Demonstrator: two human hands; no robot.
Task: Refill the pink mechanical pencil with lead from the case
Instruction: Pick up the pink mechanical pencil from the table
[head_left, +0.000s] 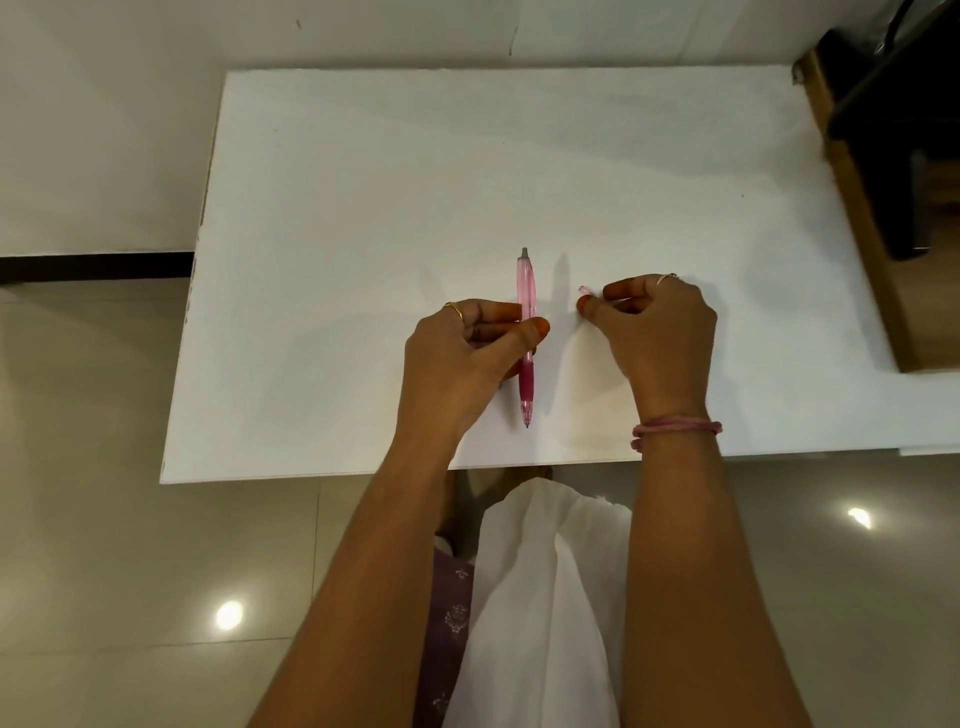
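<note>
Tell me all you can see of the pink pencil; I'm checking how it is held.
The pink mechanical pencil is a slim, translucent pink plastic barrel with a grey cap at its far end, a darker magenta grip lower down and a fine dark tip pointing toward the person. It is held lengthwise above the white table, near its front edge. The left hand pinches its middle between thumb and fingers. The right hand does not touch it.

Over the white table (363, 208), her left hand (467, 358) pinches the pink mechanical pencil (527, 332) upright, tip toward her. Her right hand (654, 332), just beside it, pinches a small pinkish piece (586, 290).
</note>
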